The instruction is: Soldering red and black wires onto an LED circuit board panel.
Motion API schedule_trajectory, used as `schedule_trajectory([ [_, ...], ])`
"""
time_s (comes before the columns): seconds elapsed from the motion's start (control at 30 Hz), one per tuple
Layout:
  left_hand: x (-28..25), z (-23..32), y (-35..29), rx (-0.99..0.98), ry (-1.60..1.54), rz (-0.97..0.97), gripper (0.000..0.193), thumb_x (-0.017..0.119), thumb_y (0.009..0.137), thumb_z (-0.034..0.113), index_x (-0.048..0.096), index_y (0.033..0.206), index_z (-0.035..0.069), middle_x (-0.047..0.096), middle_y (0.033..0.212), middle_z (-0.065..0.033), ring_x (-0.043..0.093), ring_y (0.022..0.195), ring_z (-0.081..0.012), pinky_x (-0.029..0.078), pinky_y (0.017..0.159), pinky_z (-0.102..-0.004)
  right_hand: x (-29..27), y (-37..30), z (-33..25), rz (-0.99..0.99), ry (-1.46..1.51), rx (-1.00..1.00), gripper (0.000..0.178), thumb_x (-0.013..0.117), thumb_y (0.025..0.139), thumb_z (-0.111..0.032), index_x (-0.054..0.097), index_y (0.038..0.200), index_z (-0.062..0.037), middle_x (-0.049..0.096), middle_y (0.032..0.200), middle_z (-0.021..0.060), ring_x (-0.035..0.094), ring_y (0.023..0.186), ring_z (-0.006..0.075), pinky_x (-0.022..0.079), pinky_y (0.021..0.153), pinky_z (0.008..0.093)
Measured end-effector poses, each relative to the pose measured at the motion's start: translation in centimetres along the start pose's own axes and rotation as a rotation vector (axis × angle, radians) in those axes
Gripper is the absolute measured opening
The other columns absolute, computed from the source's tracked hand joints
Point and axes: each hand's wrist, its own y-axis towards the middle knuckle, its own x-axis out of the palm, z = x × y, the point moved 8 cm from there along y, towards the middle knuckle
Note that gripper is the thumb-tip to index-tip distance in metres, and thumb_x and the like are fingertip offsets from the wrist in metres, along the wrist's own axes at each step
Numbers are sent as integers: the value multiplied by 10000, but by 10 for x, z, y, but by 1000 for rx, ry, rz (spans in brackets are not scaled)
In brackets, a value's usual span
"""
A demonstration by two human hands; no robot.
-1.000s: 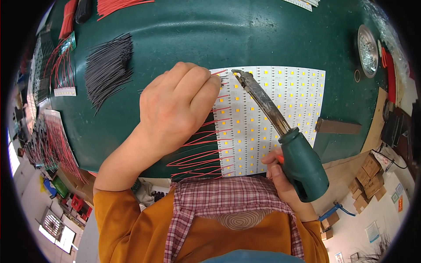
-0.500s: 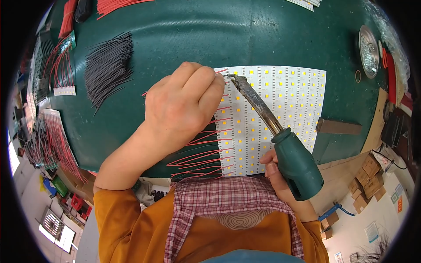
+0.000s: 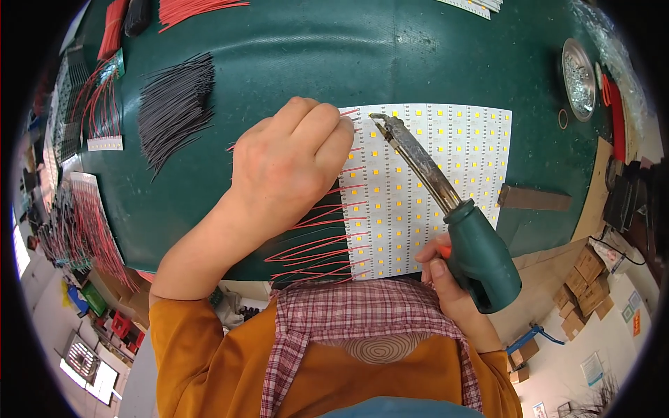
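Note:
A white panel of LED strips [image 3: 432, 188] with yellow chips lies on the green table [image 3: 293, 49]. Thin red wires [image 3: 313, 244] stick out from its left edge. My left hand [image 3: 293, 167] rests over the panel's upper left corner, fingers pinched on a red wire at the top edge. My right hand [image 3: 446, 279] grips the green handle of a soldering iron [image 3: 453, 209]. Its metal tip points up-left and sits close to the panel's top edge, just right of my left fingertips.
A heap of black wires [image 3: 174, 104] lies at the upper left, with red wires [image 3: 195, 8] beyond it. Finished strips with red leads [image 3: 90, 223] hang at the left edge. A round metal dish [image 3: 580, 70] stands at the right, a flat brown bar [image 3: 533, 200] beside the panel.
My left hand has shifted slightly down and left along the panel's corner. The soldering iron tip has stayed near the top edge, tilting a little.

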Motion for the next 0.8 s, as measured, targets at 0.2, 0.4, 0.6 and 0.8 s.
schedule_trajectory([
  [0.2, -14, -17, -1, -43, -8, 16, 227, 700, 715, -17, 704, 938, 29, 660, 904, -69, 664, 808, -222, 555, 650, -305, -2, -1, 5, -30, 40, 8, 321, 611, 1001, -150, 501, 1289, -57, 655, 991, 123, 552, 715, 119, 503, 653, 279],
  [0.4, -61, -39, -10, -222, -249, 173, 281, 660, 722, -111, 716, 977, -8, 664, 915, -118, 657, 818, -259, 537, 719, -335, -10, -10, 8, 86, 90, 57, 175, 655, 909, -46, 662, 1083, -29, 704, 919, 57, 663, 743, 163, 539, 679, 300],
  [0.6, -27, -8, -17, -138, -283, 30, 287, 687, 674, -68, 717, 951, 2, 627, 840, -87, 615, 748, -260, 501, 625, -343, -7, -10, 5, 91, 42, 83, 221, 686, 892, -49, 672, 1112, -22, 723, 957, 73, 686, 805, 162, 547, 711, 283],
  [0.8, -9, 0, -13, -49, -182, 130, 243, 703, 653, 57, 713, 895, 39, 601, 781, -48, 605, 701, -218, 495, 575, -326, -4, -11, 11, 54, -12, 155, 287, 691, 871, -14, 645, 1153, 6, 729, 982, 87, 702, 841, 162, 549, 727, 272],
])
